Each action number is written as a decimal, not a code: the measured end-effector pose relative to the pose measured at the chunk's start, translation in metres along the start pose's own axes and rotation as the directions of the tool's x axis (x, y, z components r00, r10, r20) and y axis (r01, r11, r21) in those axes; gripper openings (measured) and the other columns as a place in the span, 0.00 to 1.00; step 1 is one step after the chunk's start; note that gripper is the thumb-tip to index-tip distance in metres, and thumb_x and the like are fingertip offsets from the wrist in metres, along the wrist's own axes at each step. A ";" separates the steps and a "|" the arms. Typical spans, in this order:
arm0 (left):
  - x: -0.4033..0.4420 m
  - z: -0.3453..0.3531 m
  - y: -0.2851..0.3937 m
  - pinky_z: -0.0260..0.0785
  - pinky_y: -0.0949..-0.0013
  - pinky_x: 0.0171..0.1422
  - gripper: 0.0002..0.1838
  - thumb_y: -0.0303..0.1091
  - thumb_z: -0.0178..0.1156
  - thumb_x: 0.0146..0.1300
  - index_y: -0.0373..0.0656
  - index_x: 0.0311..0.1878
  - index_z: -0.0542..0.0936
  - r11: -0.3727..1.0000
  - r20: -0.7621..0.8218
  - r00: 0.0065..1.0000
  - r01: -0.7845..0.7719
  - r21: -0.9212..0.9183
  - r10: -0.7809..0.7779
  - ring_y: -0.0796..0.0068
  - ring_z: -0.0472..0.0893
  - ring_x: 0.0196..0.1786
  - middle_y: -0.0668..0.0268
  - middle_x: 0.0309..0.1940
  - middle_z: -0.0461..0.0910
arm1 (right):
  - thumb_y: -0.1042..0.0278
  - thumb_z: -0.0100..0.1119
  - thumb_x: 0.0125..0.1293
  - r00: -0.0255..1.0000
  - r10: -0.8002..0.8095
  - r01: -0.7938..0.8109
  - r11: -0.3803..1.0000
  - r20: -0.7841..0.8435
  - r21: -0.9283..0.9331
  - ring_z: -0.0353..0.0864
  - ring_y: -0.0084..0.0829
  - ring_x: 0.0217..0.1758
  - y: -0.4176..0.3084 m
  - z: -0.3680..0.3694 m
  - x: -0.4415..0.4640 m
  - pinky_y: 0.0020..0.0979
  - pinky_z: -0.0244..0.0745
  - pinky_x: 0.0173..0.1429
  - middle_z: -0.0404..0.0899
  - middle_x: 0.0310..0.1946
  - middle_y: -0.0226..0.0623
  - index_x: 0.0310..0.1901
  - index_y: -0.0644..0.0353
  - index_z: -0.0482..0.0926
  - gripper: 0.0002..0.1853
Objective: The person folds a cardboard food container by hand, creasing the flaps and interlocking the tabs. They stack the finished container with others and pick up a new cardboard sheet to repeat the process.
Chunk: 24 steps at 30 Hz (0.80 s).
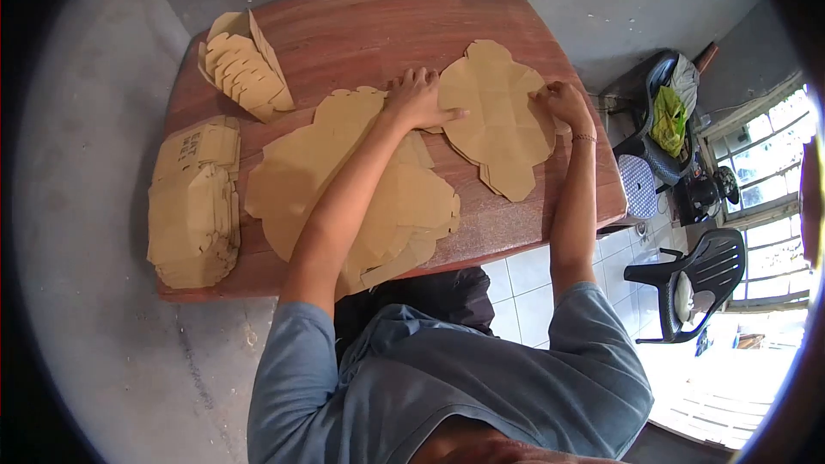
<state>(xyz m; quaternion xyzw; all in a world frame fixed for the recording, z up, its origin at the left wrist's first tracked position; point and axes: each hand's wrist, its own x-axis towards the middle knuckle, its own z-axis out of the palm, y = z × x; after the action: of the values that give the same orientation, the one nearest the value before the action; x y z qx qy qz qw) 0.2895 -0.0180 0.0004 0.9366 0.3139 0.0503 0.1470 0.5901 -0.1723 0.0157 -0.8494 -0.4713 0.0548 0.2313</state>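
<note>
A small stack of flat, die-cut cardboard sheets (494, 112) lies on the right part of the wooden table. At its left edge is my left hand (423, 101), fingers apart, the thumb resting on the top sheet. My right hand (563, 106) pinches the right edge of that sheet with bent fingers. Under my left forearm spreads a larger, uneven pile of flat cardboard pieces (301, 172), reaching the table's near edge.
A neat pile of folded cardboard (193, 206) with dark writing sits at the table's left. Behind it stand nested, folded cardboard pieces (245, 64). The reddish table (344, 34) meets grey walls. Black chairs (705, 271), a yellow-green bag (669, 120) and a patterned stool (636, 185) are at the right.
</note>
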 end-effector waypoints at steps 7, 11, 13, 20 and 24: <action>-0.045 -0.002 0.014 0.56 0.43 0.77 0.71 0.76 0.72 0.36 0.38 0.77 0.57 0.997 0.087 0.994 -0.071 0.033 0.068 0.40 0.60 0.75 0.39 0.72 0.61 | 0.46 0.68 0.54 0.996 -0.040 0.057 0.971 0.077 -0.231 0.86 0.46 0.53 -0.009 0.003 -0.005 0.39 0.79 0.56 0.86 0.44 0.53 0.43 0.67 0.86 0.28; -0.054 0.005 0.015 0.56 0.42 0.76 0.72 0.72 0.77 0.33 0.40 0.78 0.56 0.989 0.012 0.991 -0.135 0.063 0.134 0.40 0.57 0.77 0.38 0.72 0.59 | 0.44 0.65 0.54 0.997 -0.036 0.048 0.981 0.066 -0.189 0.85 0.47 0.53 0.002 0.008 0.001 0.38 0.78 0.58 0.86 0.46 0.51 0.45 0.65 0.86 0.29; -0.053 0.004 0.011 0.56 0.41 0.76 0.72 0.70 0.78 0.32 0.40 0.78 0.57 0.993 -0.001 0.993 -0.115 -0.018 0.115 0.40 0.56 0.77 0.37 0.72 0.59 | 0.43 0.64 0.54 0.996 -0.054 0.068 0.975 0.068 -0.211 0.85 0.47 0.53 -0.006 0.006 -0.003 0.38 0.78 0.58 0.86 0.47 0.51 0.45 0.64 0.86 0.30; -0.075 -0.020 0.037 0.56 0.43 0.78 0.58 0.56 0.83 0.33 0.48 0.72 0.72 0.944 -0.133 0.935 -0.321 0.075 0.328 0.50 0.60 0.77 0.59 0.73 0.67 | 0.47 0.64 0.54 0.993 -0.103 0.115 0.967 0.066 -0.229 0.82 0.50 0.57 -0.018 0.000 -0.008 0.43 0.77 0.62 0.84 0.52 0.53 0.49 0.64 0.85 0.29; -0.066 -0.012 0.049 0.64 0.48 0.74 0.39 0.50 0.81 0.40 0.49 0.60 0.84 0.884 0.098 0.880 -0.458 -0.094 0.466 0.60 0.69 0.72 0.69 0.66 0.77 | 0.47 0.65 0.53 0.996 -0.075 0.083 0.981 0.050 -0.177 0.81 0.53 0.59 -0.007 0.009 0.000 0.46 0.75 0.65 0.84 0.52 0.54 0.53 0.65 0.83 0.32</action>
<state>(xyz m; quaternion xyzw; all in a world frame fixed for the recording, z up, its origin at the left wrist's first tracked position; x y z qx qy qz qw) 0.2622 -0.0921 0.0266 0.9802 0.0706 0.0393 0.1810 0.5819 -0.1658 0.0113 -0.8460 -0.5125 0.0215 0.1456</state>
